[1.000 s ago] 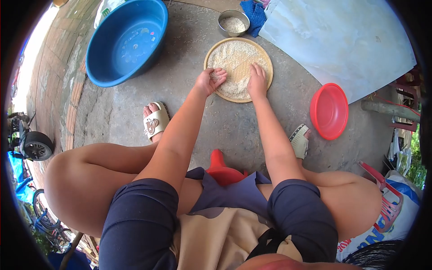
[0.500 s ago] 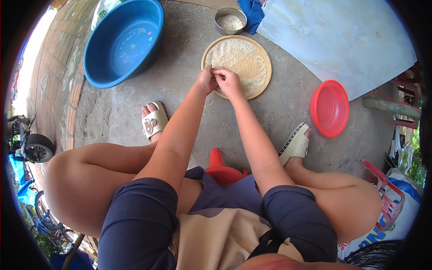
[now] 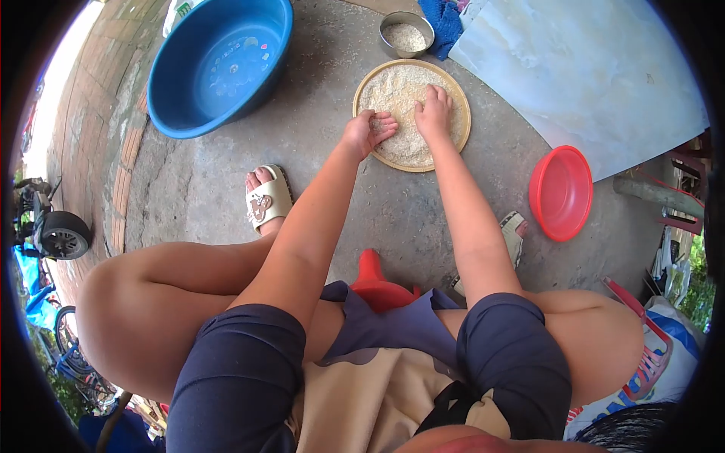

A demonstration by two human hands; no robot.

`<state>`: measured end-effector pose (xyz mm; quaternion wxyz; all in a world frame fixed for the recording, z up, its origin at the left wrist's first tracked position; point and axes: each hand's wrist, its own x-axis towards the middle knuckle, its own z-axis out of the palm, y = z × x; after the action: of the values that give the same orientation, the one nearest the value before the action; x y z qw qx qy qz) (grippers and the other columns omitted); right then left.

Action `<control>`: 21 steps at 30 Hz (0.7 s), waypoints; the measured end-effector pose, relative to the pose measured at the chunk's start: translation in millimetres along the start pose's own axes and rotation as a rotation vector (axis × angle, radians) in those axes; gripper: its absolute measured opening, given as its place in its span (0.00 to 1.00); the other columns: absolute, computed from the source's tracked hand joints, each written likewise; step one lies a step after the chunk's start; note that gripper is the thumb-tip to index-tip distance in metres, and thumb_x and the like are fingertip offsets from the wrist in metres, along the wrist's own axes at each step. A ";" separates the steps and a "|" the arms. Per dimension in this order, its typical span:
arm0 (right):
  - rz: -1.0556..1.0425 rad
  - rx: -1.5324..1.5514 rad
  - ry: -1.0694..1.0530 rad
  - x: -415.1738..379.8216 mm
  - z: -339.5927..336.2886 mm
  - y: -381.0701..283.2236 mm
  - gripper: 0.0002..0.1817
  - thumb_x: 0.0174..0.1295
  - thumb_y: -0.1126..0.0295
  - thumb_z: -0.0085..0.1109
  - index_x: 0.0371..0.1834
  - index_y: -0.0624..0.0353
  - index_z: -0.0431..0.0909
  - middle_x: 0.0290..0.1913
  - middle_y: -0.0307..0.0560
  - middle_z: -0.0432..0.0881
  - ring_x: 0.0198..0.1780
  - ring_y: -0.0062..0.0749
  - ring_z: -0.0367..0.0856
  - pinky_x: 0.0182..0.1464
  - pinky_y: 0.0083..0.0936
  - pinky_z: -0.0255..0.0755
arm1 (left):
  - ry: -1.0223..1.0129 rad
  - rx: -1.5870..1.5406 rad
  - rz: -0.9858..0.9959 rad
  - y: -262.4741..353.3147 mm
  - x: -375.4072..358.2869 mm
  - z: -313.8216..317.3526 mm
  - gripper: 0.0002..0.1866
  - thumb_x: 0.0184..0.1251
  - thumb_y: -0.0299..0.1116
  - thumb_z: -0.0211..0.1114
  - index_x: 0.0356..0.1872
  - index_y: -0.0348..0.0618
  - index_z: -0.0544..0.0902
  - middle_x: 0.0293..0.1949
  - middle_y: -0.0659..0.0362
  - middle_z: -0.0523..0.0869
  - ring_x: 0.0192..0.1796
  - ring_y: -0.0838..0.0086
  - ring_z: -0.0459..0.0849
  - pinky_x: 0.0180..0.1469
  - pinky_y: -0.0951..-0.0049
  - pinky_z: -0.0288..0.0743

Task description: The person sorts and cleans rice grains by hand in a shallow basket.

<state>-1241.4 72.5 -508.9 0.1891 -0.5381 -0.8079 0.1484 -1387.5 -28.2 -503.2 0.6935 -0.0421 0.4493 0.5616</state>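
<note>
Pale grain (image 3: 408, 140) covers much of the round tray (image 3: 467, 113), which lies on the concrete floor (image 3: 317, 83). At the tray's near-left edge the left hand (image 3: 370, 132) is palm up, its grip fairly wide, fingers loosely curved. The right hand (image 3: 433, 115) is over the grain toward the tray's right edge, fingers bent; whether its grip holds any cannot be told. Just beyond the far edge stands a metal bowl (image 3: 411, 54) containing grain, beside a blue cloth (image 3: 444, 29).

Right hand (image 3: 433, 115) now apart from left hand (image 3: 366, 132)
</note>
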 end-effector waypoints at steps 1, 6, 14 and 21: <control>-0.002 0.003 -0.003 2.8 1.6 -2.9 0.27 0.55 0.68 0.62 0.59 0.63 0.70 0.61 0.53 0.67 0.62 0.48 0.64 0.65 0.36 0.59 | -0.010 -0.008 0.005 -0.4 0.3 -0.7 0.19 0.74 0.34 0.36 0.48 0.28 0.71 0.44 0.43 0.79 0.47 0.57 0.82 0.55 0.62 0.79; -0.071 0.011 0.020 11.4 13.4 -20.6 0.22 0.55 0.68 0.61 0.54 0.62 0.74 0.54 0.51 0.71 0.59 0.46 0.67 0.61 0.35 0.64 | -0.027 -0.021 0.006 0.0 -0.6 -2.6 0.19 0.74 0.35 0.37 0.47 0.28 0.71 0.44 0.43 0.80 0.48 0.57 0.82 0.55 0.62 0.78; -0.142 0.216 -0.092 -13.8 20.4 -44.1 0.06 0.55 0.74 0.57 0.36 0.58 0.81 0.40 0.52 0.79 0.42 0.47 0.79 0.44 0.37 0.74 | 0.084 0.016 0.038 -4.4 7.7 -0.2 0.19 0.74 0.34 0.38 0.47 0.28 0.72 0.42 0.46 0.81 0.44 0.59 0.82 0.53 0.61 0.79; 0.199 0.563 -0.044 -49.2 23.9 -33.8 0.06 0.58 0.77 0.57 0.36 0.63 0.82 0.37 0.50 0.83 0.35 0.34 0.83 0.39 0.27 0.76 | 0.098 0.195 0.019 -5.1 1.5 9.5 0.18 0.73 0.34 0.40 0.46 0.26 0.72 0.37 0.46 0.82 0.40 0.57 0.83 0.48 0.62 0.81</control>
<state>-1262.8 13.4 -522.3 0.2979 -0.5379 -0.6821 0.3958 -1377.9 -23.6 -500.8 0.6663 0.0023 0.5357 0.5188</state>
